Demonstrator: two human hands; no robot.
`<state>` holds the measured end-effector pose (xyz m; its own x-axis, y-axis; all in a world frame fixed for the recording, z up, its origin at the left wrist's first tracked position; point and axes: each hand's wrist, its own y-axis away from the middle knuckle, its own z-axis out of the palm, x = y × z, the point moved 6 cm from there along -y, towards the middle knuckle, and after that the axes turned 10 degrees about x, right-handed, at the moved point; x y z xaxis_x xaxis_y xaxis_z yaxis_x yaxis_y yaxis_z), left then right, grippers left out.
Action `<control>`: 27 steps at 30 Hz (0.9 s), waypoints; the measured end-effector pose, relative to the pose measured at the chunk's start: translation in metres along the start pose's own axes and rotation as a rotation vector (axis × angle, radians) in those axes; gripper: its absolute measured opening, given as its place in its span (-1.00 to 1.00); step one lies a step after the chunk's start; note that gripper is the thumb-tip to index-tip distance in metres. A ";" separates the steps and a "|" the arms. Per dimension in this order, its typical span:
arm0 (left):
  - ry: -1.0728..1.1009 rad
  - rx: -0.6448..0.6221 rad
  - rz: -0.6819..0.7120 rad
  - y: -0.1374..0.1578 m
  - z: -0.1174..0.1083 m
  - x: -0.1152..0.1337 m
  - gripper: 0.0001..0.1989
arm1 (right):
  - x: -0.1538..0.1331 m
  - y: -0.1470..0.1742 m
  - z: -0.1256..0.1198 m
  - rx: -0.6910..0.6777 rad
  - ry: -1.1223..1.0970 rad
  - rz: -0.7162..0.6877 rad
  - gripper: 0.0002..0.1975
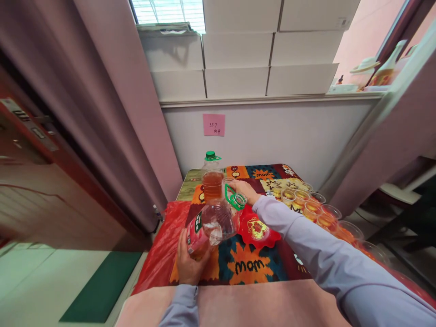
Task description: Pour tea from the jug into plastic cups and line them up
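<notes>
My left hand [191, 261] is wrapped round the lower part of a large clear plastic bottle [221, 220], which tilts to the right. The bottle has a pink label, a green handle ring and an uncapped mouth; some amber liquid lies low in it. Beyond the mouth, my right hand [245, 190] is closed on a clear plastic cup [226, 181], partly hidden by the bottle neck. A second bottle [213, 181] with a green cap and amber drink stands upright behind. Below my right forearm lies a red scalloped plate [260, 231] with a gold print.
Rows of clear cups [313, 209], several with amber drink, stand along the table's right side. A patterned "mom" cloth [250, 268] covers the table, with red plastic sheeting [156, 250] at left. A pink note [214, 125] is on the wall behind. A small bottle [157, 212] stands beyond the left edge.
</notes>
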<state>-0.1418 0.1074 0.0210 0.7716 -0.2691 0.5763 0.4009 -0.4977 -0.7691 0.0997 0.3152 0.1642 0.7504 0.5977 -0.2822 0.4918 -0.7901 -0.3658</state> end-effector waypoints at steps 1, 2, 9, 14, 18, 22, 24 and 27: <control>0.001 0.000 0.013 0.000 0.000 0.001 -0.03 | 0.000 -0.001 -0.001 -0.001 -0.001 0.011 -0.79; 0.000 -0.002 0.021 0.000 0.000 0.002 -0.02 | 0.000 -0.002 -0.001 -0.003 -0.006 0.020 -0.79; -0.008 -0.012 0.062 -0.001 -0.001 0.006 0.00 | 0.003 -0.008 -0.007 0.077 -0.083 0.091 -0.80; -0.014 0.031 0.038 -0.001 -0.001 0.009 -0.03 | -0.002 -0.011 -0.024 0.266 -0.174 0.105 -0.83; -0.003 0.033 0.058 -0.002 -0.001 0.010 -0.02 | -0.003 -0.002 -0.060 0.426 -0.245 0.109 -0.87; -0.017 -0.008 0.030 -0.002 0.000 0.006 0.02 | 0.013 0.043 -0.095 0.582 -0.287 0.110 -0.85; -0.020 -0.023 0.000 -0.003 0.001 0.004 0.02 | 0.022 0.078 -0.093 0.577 -0.253 0.090 -0.89; -0.011 -0.026 -0.024 -0.003 0.002 0.004 0.02 | 0.035 0.131 -0.053 0.355 -0.167 0.111 -0.89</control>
<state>-0.1390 0.1092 0.0257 0.7671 -0.2478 0.5917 0.4066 -0.5256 -0.7473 0.2136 0.2259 0.1532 0.6940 0.5485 -0.4664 0.2067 -0.7723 -0.6007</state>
